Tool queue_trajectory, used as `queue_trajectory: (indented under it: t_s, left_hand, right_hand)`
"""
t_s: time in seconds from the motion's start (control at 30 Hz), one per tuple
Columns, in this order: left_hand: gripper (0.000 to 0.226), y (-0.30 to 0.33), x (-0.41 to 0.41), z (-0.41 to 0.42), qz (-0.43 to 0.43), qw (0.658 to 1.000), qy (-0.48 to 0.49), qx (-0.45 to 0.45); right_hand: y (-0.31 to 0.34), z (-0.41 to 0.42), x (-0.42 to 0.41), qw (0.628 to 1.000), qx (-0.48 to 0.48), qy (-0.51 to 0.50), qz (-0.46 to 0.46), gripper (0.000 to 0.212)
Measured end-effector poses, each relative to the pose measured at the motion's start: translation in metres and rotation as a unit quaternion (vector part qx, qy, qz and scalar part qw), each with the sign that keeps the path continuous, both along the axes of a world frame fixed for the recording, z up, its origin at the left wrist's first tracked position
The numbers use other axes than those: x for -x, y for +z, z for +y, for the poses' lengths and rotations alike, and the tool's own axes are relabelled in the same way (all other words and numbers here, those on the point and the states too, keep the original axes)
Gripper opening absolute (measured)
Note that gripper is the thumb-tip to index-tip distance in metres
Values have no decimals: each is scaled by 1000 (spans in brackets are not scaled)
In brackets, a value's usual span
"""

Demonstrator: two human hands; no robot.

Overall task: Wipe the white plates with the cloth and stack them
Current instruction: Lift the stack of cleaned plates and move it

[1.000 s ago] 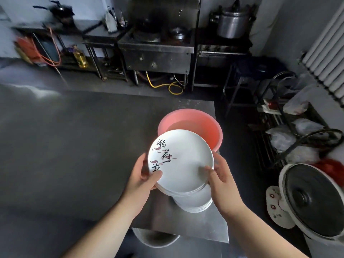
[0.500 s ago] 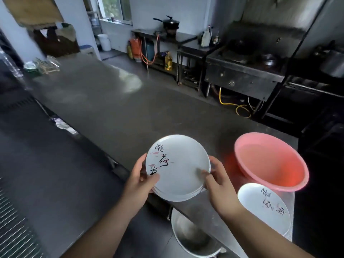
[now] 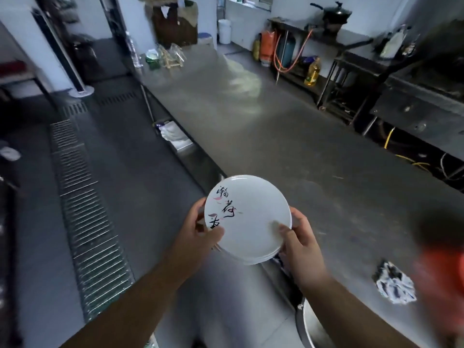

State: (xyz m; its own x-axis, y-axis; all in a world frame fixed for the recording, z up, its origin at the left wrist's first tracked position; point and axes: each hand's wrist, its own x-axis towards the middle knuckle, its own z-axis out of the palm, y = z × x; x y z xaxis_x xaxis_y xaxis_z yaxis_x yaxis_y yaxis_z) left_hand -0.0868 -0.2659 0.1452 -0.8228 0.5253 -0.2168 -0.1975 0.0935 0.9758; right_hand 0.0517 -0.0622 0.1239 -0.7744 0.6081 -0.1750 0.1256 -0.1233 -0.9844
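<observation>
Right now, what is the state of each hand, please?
Left hand: grips the left rim of the stack of white plates, thumb on top.
Right hand: grips the right rim of the same stack.

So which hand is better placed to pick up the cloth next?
Probably the right hand. The cloth lies on the steel table on its side, while the left hand sits on the far rim of the plate stack. Both hands grip the stack, so the left would have to carry it alone.
</observation>
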Motion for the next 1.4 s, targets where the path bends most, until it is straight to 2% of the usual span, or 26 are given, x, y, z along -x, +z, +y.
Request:
queue_trajectory:
  t_s: [0.33, 0.43, 0.93, 1.17, 1.4]
  left_hand:
    - [72, -16, 120, -79, -23, 992, 120, 6]
    - [68, -24, 162, -89, -33, 989, 147, 0]
    - [72, -43, 396, -111, -75, 971, 225, 24]
    - [71, -51, 521, -146, -70, 974, 215, 24]
    - [76, -45, 668, -183, -71, 986, 146, 42]
  right_hand:
    - [-19, -66, 170, 998, 20, 49, -17, 52]
    - [-24, -72, 221, 997, 6, 77, -21, 41]
    - [-31, -82, 500, 982, 6, 187, -39, 51]
    - [-41, -115, 621, 978, 2, 198, -64, 44]
    - [-45, -165, 737, 992, 22, 103, -65, 52]
